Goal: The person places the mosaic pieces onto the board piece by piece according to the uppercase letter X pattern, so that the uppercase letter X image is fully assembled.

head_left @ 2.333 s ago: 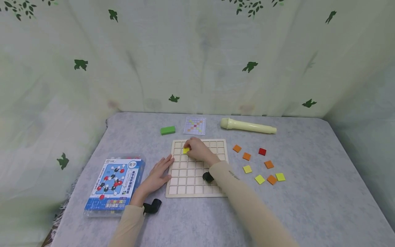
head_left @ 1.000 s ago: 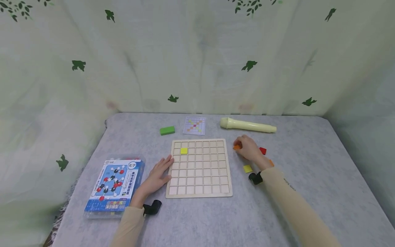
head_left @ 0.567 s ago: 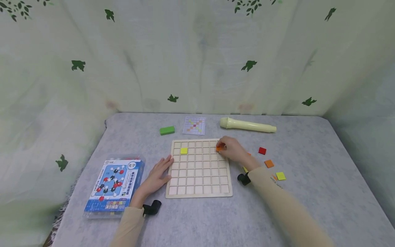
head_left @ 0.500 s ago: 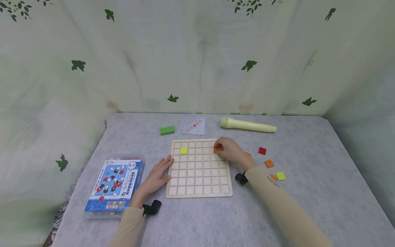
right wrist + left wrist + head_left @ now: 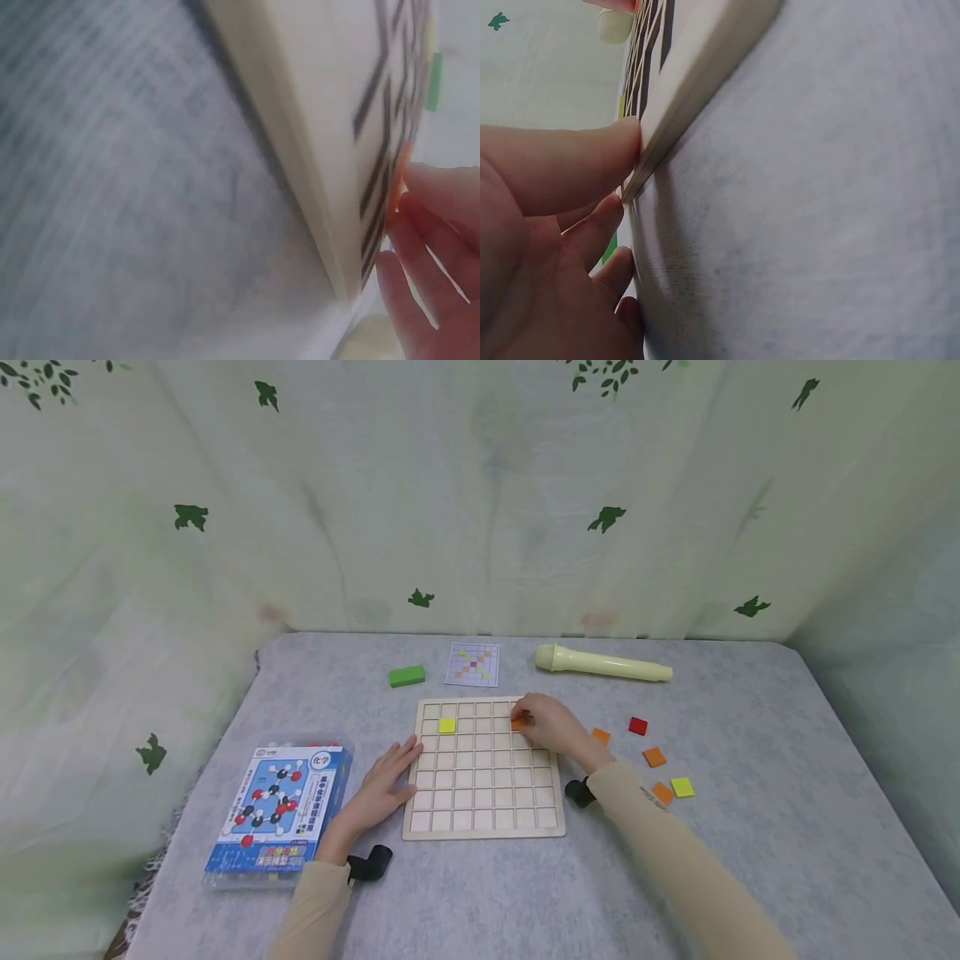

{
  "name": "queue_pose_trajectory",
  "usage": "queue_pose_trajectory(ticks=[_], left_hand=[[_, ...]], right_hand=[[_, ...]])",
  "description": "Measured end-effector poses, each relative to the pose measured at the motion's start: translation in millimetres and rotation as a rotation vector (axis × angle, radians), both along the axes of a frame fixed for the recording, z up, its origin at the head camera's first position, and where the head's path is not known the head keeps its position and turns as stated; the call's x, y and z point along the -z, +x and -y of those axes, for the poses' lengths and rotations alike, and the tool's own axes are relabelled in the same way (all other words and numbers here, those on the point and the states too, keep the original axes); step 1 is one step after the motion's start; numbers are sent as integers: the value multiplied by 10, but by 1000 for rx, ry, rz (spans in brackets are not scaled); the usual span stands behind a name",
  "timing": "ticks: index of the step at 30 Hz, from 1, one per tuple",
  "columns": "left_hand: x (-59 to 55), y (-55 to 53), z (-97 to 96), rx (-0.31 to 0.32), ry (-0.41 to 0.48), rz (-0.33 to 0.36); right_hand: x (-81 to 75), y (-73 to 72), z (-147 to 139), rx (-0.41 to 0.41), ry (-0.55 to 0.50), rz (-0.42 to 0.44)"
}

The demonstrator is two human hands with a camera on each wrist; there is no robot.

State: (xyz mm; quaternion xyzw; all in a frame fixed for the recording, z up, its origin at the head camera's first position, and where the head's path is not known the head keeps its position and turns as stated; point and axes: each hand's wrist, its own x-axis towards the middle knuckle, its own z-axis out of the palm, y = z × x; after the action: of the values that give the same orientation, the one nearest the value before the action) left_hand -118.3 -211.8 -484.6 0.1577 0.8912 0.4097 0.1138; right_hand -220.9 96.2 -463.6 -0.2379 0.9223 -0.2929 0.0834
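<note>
A pale wooden grid board (image 5: 483,799) lies flat on the grey cloth. One yellow square tile (image 5: 447,725) sits in a cell of its second row from the back, toward the left. My right hand (image 5: 551,724) pinches an orange square tile (image 5: 517,725) over that same row, toward the right side; in the right wrist view the orange tile (image 5: 400,178) is between thumb and fingers, close on the grid. My left hand (image 5: 381,787) rests at the board's left edge with fingers extended; the left wrist view shows the thumb (image 5: 592,161) touching the board's rim.
Behind the board lie a small pattern card (image 5: 472,665), a green block (image 5: 407,676) and a pale yellow tube (image 5: 603,663). Right of it are a red tile (image 5: 637,726), a yellow tile (image 5: 682,787) and several orange ones. A blue boxed chemistry set (image 5: 273,814) lies at left.
After leaving the yellow tile in its cell, my right hand took an orange tile from the right and carried it left over the board. My left hand stays put.
</note>
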Motion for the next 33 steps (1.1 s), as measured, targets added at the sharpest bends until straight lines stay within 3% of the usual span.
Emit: queue_pose_trajectory(ticks=[5,9,17,20,25,29,33], left_hand=[[6,7,-7,5,3,-19],[3,19,-5,9,7,-30],[19,23,17,9,7,-35],[19,26,24,13,9,-39],[17,30,28,18,9,-39],[22,25,24,22,8,-50],[20,15,17,21,6,-41]], right_hand=[[-69,59,-230,86,-109,66],[-117,129,-549,126,-201,57],[-91,381,-1130,187,-186,75],[-56,509,-1244,177,-174,107],[24,687,-1318,86,-198,154],[92,735,-1280,21,-145,100],[113,721,-1214,35,-49,54]])
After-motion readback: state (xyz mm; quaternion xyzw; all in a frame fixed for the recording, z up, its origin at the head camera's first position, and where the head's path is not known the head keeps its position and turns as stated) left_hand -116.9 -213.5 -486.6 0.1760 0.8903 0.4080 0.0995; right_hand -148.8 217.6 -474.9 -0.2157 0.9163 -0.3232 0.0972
